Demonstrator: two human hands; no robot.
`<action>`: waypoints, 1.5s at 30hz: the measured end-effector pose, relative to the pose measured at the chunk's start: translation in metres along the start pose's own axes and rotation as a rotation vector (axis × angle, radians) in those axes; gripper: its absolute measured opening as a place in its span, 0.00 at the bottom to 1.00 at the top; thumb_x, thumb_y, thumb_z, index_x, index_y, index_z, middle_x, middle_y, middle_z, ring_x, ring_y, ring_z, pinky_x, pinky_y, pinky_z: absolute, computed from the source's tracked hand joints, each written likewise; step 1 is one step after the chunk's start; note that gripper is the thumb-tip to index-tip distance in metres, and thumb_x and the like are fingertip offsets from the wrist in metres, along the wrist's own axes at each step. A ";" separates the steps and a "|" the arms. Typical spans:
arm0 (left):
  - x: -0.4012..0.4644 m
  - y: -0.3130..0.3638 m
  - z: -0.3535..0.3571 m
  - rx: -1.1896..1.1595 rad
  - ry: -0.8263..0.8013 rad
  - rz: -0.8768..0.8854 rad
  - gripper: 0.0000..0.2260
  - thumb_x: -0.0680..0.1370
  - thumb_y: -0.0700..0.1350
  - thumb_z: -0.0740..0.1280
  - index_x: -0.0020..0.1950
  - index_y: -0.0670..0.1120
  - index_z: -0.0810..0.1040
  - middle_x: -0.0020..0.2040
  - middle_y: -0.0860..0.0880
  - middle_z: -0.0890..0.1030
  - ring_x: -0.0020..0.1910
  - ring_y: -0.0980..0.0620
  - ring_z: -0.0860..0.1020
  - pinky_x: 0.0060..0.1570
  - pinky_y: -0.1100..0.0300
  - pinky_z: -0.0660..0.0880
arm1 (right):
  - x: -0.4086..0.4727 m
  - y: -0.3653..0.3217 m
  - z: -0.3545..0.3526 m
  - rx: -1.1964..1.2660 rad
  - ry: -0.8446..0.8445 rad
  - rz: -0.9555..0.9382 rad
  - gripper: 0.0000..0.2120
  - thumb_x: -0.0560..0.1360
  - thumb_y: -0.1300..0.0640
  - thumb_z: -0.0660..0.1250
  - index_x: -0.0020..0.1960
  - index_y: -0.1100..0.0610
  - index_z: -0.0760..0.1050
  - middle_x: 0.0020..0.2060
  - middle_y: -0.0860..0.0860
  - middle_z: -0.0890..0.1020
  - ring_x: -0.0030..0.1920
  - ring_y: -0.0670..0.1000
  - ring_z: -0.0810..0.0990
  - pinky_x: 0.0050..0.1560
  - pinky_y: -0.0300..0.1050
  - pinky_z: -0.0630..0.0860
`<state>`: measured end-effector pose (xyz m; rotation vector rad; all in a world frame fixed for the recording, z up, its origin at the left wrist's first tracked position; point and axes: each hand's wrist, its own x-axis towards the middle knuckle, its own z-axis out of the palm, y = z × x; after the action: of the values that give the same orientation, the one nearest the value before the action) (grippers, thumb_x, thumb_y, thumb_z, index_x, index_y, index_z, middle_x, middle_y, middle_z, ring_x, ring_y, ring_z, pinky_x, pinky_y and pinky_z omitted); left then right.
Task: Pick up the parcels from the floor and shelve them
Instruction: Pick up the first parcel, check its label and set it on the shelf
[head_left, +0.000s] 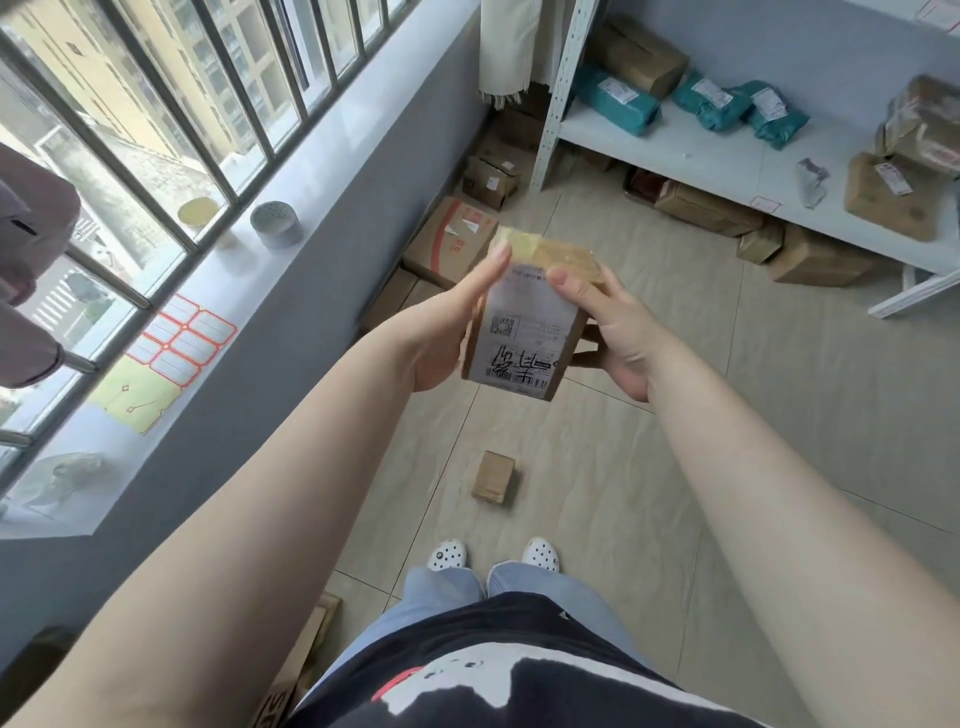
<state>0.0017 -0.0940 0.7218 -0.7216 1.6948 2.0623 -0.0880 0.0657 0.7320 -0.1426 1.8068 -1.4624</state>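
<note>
We stand in white clogs (449, 555) with a small carton (493, 477) on the floor tiles just ahead, our left hand (449, 332) and right hand (610, 332) clamped on either side of a labelled parcel (524, 332) held in the air, and beyond it the white shelf (691, 150) carrying teal bags (615, 101) and brown boxes (891, 200).

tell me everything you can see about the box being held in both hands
The held box is a small brown cardboard parcel, carried above the tiled floor in front of the person. A white shipping label with a QR code, a barcode and heavy black handwriting covers its upward face. Its far end looks wrapped in yellowish tape. It is tilted, label towards the camera. The left hand cups its left side, and the right hand grips the right side with the thumb lying on the label. It looks closed and undamaged.
</note>
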 end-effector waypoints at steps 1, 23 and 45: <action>-0.001 0.000 0.000 0.044 0.002 0.052 0.27 0.78 0.68 0.56 0.71 0.55 0.73 0.64 0.48 0.82 0.61 0.46 0.81 0.57 0.48 0.79 | 0.000 0.000 0.000 0.030 0.008 0.019 0.29 0.70 0.41 0.70 0.67 0.47 0.67 0.51 0.51 0.81 0.55 0.56 0.81 0.56 0.60 0.79; 0.006 0.008 0.010 0.380 0.673 0.248 0.59 0.60 0.68 0.77 0.83 0.50 0.51 0.78 0.44 0.63 0.78 0.42 0.59 0.76 0.45 0.59 | 0.000 -0.013 0.003 0.048 0.271 -0.148 0.17 0.70 0.49 0.74 0.55 0.56 0.79 0.42 0.49 0.83 0.38 0.45 0.81 0.32 0.35 0.76; -0.027 0.033 0.008 0.120 0.341 0.347 0.40 0.66 0.38 0.81 0.70 0.48 0.60 0.53 0.55 0.79 0.50 0.58 0.81 0.41 0.64 0.81 | -0.038 0.000 0.001 -0.021 0.049 -0.095 0.21 0.68 0.46 0.72 0.59 0.49 0.77 0.50 0.45 0.84 0.47 0.39 0.82 0.50 0.34 0.75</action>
<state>0.0028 -0.0924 0.7653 -0.8254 2.2507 2.1242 -0.0617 0.0849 0.7512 -0.2070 1.8778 -1.5256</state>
